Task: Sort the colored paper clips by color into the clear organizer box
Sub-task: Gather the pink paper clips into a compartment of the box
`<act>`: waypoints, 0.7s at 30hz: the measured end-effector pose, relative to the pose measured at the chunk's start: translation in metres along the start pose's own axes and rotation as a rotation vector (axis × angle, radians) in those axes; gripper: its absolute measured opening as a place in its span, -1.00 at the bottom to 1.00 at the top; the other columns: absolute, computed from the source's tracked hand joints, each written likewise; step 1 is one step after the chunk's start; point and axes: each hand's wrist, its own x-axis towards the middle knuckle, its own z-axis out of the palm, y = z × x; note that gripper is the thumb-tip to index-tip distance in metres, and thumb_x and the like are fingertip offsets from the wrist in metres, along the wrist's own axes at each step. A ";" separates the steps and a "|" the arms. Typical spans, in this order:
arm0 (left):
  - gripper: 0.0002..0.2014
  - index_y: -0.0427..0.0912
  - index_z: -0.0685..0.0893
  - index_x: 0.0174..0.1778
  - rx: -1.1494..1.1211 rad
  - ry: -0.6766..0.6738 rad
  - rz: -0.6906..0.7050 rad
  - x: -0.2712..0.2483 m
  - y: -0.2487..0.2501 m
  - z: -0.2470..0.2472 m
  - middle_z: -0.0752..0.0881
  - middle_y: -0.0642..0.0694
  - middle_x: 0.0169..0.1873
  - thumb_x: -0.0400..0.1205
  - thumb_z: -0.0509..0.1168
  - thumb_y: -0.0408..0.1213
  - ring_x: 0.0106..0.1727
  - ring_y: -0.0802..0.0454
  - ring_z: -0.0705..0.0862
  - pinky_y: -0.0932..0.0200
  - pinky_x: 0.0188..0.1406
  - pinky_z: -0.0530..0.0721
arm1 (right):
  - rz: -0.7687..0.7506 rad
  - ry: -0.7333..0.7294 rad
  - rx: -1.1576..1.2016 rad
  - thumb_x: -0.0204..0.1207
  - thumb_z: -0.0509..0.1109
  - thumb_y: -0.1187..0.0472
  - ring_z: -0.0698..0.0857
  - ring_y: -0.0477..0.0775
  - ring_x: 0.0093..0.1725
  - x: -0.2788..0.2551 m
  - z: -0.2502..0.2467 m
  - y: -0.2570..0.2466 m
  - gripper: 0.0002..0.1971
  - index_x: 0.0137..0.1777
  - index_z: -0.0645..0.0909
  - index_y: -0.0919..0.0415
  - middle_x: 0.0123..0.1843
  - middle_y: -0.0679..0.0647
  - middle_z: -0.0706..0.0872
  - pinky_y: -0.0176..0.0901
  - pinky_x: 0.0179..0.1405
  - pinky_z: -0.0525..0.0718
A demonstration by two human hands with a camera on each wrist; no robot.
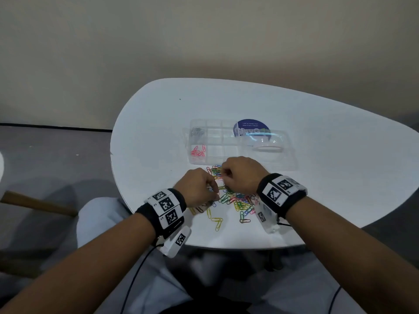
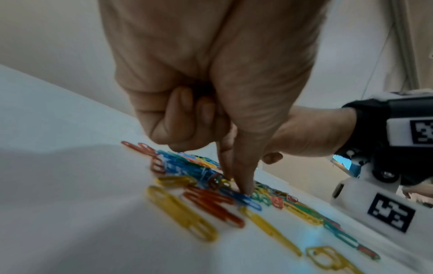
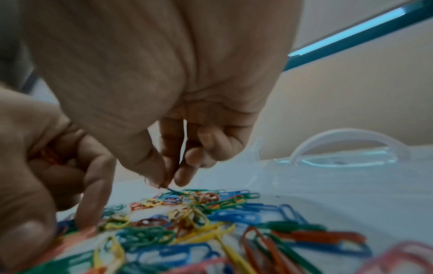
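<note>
A pile of coloured paper clips (image 1: 233, 199) lies on the white table (image 1: 328, 155), just in front of the clear organizer box (image 1: 214, 141). Pink clips (image 1: 198, 151) fill its near-left compartment and silver clips (image 1: 198, 132) its far-left one. My left hand (image 1: 215, 193) keeps red clips (image 3: 50, 155) in its curled fingers, while its thumb and forefinger tips (image 2: 243, 189) press down on a blue clip (image 2: 246, 199). My right hand (image 1: 223, 175) hovers over the pile's far side and pinches the end of a green clip (image 3: 173, 190) between thumb and forefinger.
The box's clear lid (image 1: 267, 147) lies open to the right, over a round blue sticker (image 1: 250, 126). Loose yellow clips (image 1: 216, 223) lie nearest the table's front edge. A wooden chair part (image 1: 38, 203) stands off to the left.
</note>
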 end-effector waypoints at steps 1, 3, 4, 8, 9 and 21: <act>-0.84 -0.11 0.85 -0.16 0.012 -0.002 -0.006 0.000 0.000 0.000 0.68 0.09 -0.41 0.42 0.59 -0.15 -0.38 0.26 0.58 0.41 -0.47 0.43 | 0.011 0.028 0.048 0.52 0.30 0.19 0.65 0.09 -0.12 -0.002 0.000 0.002 -0.90 -0.14 0.65 0.13 -0.09 0.00 0.73 -0.05 -0.14 0.63; -0.83 -0.13 0.85 -0.21 0.026 -0.020 -0.014 0.000 0.002 0.000 0.73 0.04 -0.38 0.41 0.60 -0.12 -0.39 0.27 0.59 0.37 -0.47 0.44 | 0.036 0.096 0.142 0.51 0.34 0.19 0.68 0.07 -0.13 -0.006 -0.002 0.005 -0.90 -0.15 0.68 0.14 -0.13 -0.01 0.75 0.00 -0.10 0.68; -0.83 -0.14 0.85 -0.25 0.037 -0.033 -0.012 0.001 0.004 0.000 0.75 0.03 -0.39 0.42 0.59 -0.11 -0.40 0.26 0.61 0.38 -0.48 0.43 | 0.046 0.129 0.186 0.51 0.35 0.19 0.69 0.04 -0.15 -0.009 -0.003 0.007 -0.90 -0.15 0.69 0.13 -0.15 -0.02 0.76 -0.01 -0.10 0.69; -0.89 -0.12 0.85 -0.36 0.128 -0.077 0.032 0.006 0.012 0.000 0.81 0.03 -0.42 0.43 0.53 -0.18 -0.37 0.18 0.71 0.31 -0.45 0.56 | 0.095 0.191 0.321 0.50 0.38 0.18 0.71 -0.04 -0.20 -0.018 -0.006 0.012 -0.92 -0.19 0.69 0.09 -0.22 -0.05 0.77 -0.09 -0.13 0.71; -0.92 -0.12 0.85 -0.37 0.148 -0.085 0.041 0.007 0.013 0.001 0.81 0.03 -0.43 0.41 0.51 -0.22 -0.36 0.16 0.73 0.25 -0.42 0.61 | 0.114 0.196 0.345 0.50 0.38 0.18 0.72 -0.04 -0.19 -0.019 -0.005 0.013 -0.92 -0.19 0.69 0.09 -0.23 -0.05 0.77 -0.09 -0.13 0.72; -0.77 -0.07 0.22 -0.44 -1.179 -0.210 -0.308 0.021 0.024 -0.018 0.13 0.00 -0.53 0.46 0.12 -0.35 -0.53 0.08 0.07 0.28 -0.63 0.01 | 0.120 0.392 0.738 0.43 0.44 0.41 0.59 -0.12 -0.36 -0.047 -0.021 0.002 -0.88 -0.26 0.68 0.19 -0.27 0.16 0.76 -0.32 -0.28 0.62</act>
